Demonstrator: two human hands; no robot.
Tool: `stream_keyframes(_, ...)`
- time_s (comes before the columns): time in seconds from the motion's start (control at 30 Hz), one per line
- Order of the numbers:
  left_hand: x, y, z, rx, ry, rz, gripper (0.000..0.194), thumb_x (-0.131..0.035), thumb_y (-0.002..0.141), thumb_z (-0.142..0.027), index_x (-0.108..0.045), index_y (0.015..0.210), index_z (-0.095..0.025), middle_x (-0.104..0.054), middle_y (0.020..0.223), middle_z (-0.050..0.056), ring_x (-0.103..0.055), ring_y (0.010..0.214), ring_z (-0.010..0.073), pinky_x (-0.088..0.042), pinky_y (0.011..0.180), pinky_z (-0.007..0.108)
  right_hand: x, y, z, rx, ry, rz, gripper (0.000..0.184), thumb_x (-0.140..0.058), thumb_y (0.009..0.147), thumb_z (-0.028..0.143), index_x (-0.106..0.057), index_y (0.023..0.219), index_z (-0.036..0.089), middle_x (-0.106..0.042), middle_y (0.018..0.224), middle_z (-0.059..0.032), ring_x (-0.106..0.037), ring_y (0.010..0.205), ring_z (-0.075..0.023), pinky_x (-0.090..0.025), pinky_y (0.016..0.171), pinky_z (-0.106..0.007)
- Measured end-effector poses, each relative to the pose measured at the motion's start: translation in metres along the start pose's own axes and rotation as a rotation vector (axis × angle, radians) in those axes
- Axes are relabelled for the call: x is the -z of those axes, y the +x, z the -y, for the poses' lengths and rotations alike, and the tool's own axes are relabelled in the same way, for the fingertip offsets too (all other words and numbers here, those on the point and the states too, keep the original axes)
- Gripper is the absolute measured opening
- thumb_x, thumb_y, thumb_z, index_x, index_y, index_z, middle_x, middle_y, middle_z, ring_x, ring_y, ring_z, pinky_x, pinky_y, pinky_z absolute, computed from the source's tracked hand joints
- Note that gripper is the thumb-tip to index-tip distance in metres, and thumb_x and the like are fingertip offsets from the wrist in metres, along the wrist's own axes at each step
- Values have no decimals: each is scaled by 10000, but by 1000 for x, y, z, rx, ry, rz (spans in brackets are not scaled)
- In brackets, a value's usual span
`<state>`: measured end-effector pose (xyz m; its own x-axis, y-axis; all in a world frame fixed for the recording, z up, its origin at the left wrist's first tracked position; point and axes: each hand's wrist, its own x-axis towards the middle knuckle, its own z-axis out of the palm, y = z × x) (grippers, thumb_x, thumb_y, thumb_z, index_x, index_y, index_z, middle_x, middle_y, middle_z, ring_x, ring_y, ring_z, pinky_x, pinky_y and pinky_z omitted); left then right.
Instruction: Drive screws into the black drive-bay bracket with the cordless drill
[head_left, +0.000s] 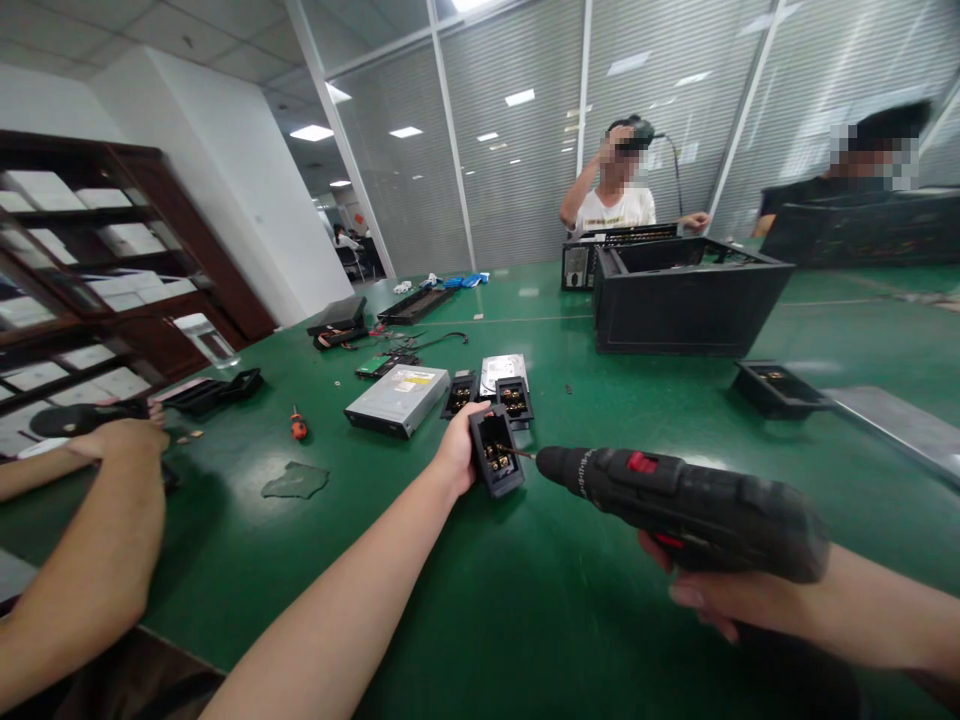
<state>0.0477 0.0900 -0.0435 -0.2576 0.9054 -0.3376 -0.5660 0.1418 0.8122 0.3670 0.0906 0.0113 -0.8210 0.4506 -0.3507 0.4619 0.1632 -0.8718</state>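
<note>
My left hand (457,455) grips a small black plastic box (504,484) by its left side, with its open face tilted toward me. Brass-coloured parts, perhaps screws, show inside it. In my right hand (709,596) is a black cordless drill (675,500) with red accents, pointing left. Its thin bit (520,453) reaches to the box's opening; whether the tip touches a brass part is unclear. Just behind the box lie two similar black boxes, one on the left (458,398) and one on the right (515,398), beside a silver hard drive (503,372) and a grey optical drive (397,400).
An orange screwdriver (298,424) and a clear plastic piece (295,480) lie left on the green table (480,620). A large black computer case (682,305) stands at back right, near a black tray (780,389) and metal panel (900,425). Another person's arm (112,530) is at left.
</note>
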Motion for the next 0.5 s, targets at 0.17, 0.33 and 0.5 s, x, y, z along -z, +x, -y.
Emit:
stream_keyframes(0.17,0,0,-1,-8,4,-7,325,-609,692,-454,-653,791,-148,-675,692,65,-622,589,220,-502,610,383,0,-1,1,13,25,1,272,-598,836,381,-540,1008,178,-576,737,13,-568,629,-159,-500,618,-313)
stream_keyframes(0.33,0,0,-2,-27,7,4,332,-606,695,-453,-656,810,-145,-681,716,79,-630,609,232,-504,617,393,0,-1,2,33,73,-1,324,-611,836,335,-519,1103,175,-602,800,-17,-566,624,-152,-507,606,-311)
stream_keyframes(0.5,-1,-2,-2,-19,8,7,324,-608,692,-453,-652,795,-149,-681,720,80,-631,618,239,-507,625,405,-1,1,2,46,100,-20,314,-637,817,348,-544,1064,180,-594,736,5,-564,601,-147,-509,582,-298)
